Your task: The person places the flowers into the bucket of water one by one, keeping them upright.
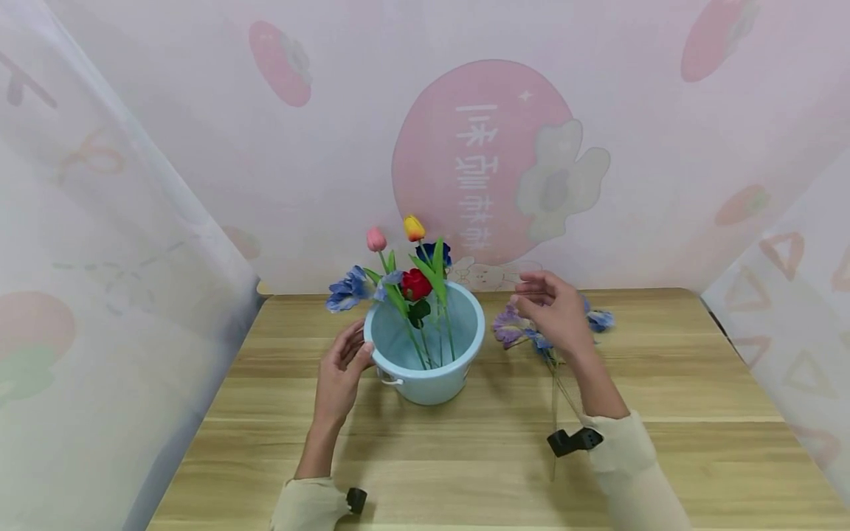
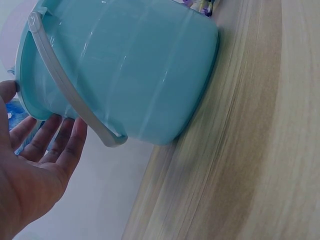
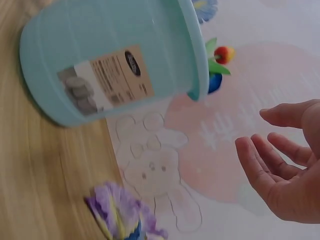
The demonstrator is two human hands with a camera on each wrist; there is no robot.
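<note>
A light blue bucket point(image 1: 425, 387) stands upright on the table. In it stand artificial flowers: a pink tulip point(image 1: 376, 239), a yellow-orange tulip point(image 1: 413, 228), a red rose point(image 1: 415, 285), a dark blue flower point(image 1: 434, 254) and a light blue flower point(image 1: 348, 290). My left hand point(image 1: 340, 380) rests against the bucket's left side, its thumb at the rim and fingers loosely spread, as the left wrist view point(image 2: 40, 165) also shows. Right of the bucket my right hand point(image 1: 558, 313) hovers with nothing in it, fingers slightly bent. Beneath it lie a purple flower point(image 1: 508, 326) and blue flowers point(image 1: 600, 320).
Long thin stems point(image 1: 554, 420) of the lying flowers point towards the front of the wooden table point(image 1: 451, 472). A printed cloth backdrop point(image 1: 332, 147) rises behind the table's far edge. The bucket's white handle point(image 2: 70, 90) hangs down along its outside.
</note>
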